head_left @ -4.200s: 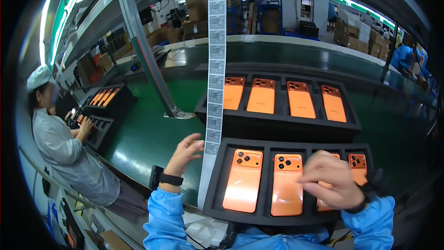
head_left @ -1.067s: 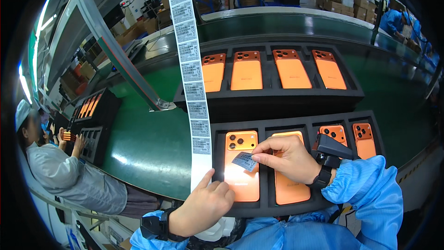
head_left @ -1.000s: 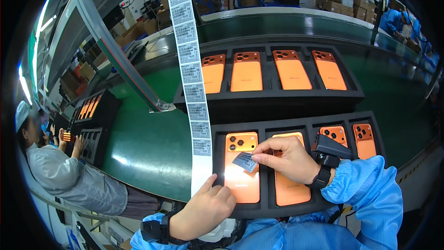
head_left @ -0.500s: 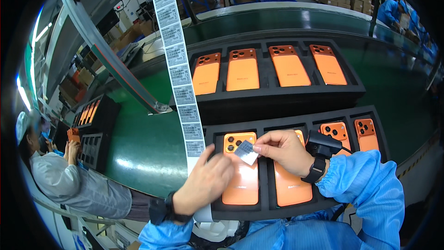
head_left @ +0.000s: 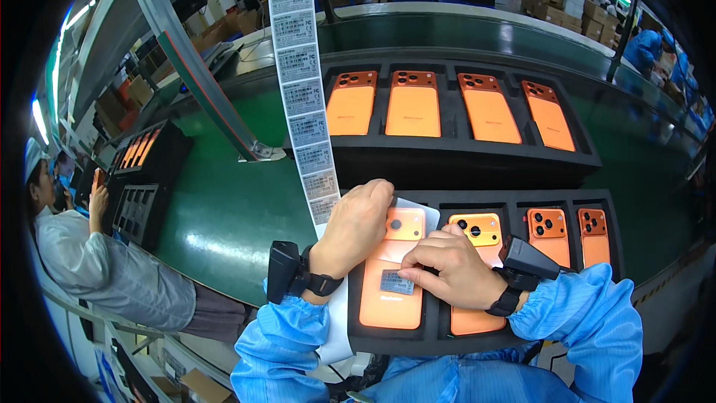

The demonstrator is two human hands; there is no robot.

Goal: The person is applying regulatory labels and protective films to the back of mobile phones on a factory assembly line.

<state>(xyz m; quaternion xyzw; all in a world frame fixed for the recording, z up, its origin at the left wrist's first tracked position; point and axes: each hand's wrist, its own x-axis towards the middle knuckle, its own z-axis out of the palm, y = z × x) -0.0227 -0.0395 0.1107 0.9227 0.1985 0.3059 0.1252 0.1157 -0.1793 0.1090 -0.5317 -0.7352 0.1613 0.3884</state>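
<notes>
An orange phone lies back up in the leftmost slot of the near black foam tray. My right hand pinches the right edge of a small grey printed label, which lies against the phone's back, below its camera block. My left hand is closed at the phone's upper left. Its fingertips seem to grip a translucent film that covers the camera area, though the grip itself is partly hidden. A second orange phone is partly under my right hand.
A long strip of printed labels hangs left of the trays. Behind stands another black foam tray with several orange phones, on a green conveyor belt. A metal post rises at left. A co-worker holds a phone there.
The label has come down from beside the camera block to the middle of the phone's back. My left hand has moved up to the phone's top, and the film now stands over the camera area.
</notes>
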